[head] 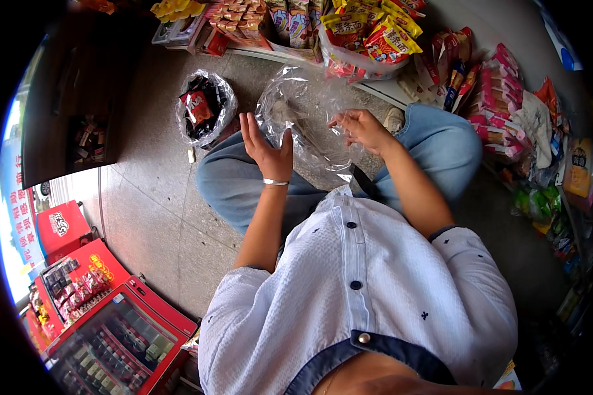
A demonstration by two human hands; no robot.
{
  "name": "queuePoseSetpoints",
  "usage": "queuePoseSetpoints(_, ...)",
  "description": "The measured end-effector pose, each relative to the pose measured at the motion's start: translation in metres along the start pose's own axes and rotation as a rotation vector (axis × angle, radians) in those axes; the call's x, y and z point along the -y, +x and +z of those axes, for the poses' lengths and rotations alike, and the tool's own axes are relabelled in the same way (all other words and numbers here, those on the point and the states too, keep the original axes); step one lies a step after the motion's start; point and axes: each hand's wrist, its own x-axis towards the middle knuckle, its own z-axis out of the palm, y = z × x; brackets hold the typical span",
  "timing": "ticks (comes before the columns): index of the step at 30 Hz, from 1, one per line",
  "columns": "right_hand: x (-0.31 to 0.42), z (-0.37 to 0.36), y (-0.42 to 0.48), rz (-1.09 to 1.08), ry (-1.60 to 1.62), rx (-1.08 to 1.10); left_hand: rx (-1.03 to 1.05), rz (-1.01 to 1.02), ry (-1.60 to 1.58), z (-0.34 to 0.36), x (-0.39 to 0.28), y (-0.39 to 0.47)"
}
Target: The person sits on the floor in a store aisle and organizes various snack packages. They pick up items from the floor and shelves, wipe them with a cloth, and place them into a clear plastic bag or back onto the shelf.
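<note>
A clear plastic bag (296, 116) lies crumpled and partly spread on the floor between my bent legs. My left hand (268, 154) is raised at its left side, fingers extended and thumb apart, with nothing held. At the bag's right side is my right hand (363, 129), its fingers bent and apart; whether the fingertips touch the film is hard to see. Beyond my left knee stands another clear bag (230, 91) holding dark packets, with a red-fronted packet (197, 107) on top.
Snack boxes (242, 22) and a bag of yellow and red packets (370, 37) line a low shelf ahead. Pink packs (499, 98) are heaped to my right. A dark cabinet (64, 94) and a red display case (123, 340) stand left. A small white piece (191, 155) lies on the floor.
</note>
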Motion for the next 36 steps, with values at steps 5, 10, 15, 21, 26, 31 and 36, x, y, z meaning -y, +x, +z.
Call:
queuePoseSetpoints(5,0.016,0.001,-0.013,0.006,-0.059,0.137,0.26,0.131,0.12,0.003,0.014,0.062)
queuePoseSetpoints(10,0.013,-0.022,-0.018,0.082,-0.062,0.141,0.472,-0.003,-0.3,-0.004,0.05,0.074)
queuePoseSetpoints(15,0.027,-0.042,-0.027,0.08,0.1,0.292,0.899,-0.868,-1.069,-0.045,0.034,0.084)
queuePoseSetpoints(21,0.034,-0.031,-0.022,0.049,0.299,0.148,0.977,-0.236,-0.385,-0.06,0.073,0.081)
queuePoseSetpoints(26,0.037,-0.024,-0.014,0.05,0.204,0.268,0.689,0.392,0.101,-0.045,-0.021,0.082)
queuePoseSetpoints(31,0.039,-0.025,0.007,-0.425,-0.795,-0.311,0.955,0.47,0.362,0.01,-0.028,0.078)
queuePoseSetpoints(36,0.061,0.016,-0.008,-0.571,-1.487,-0.425,1.006,0.549,0.404,0.045,-0.022,0.079)
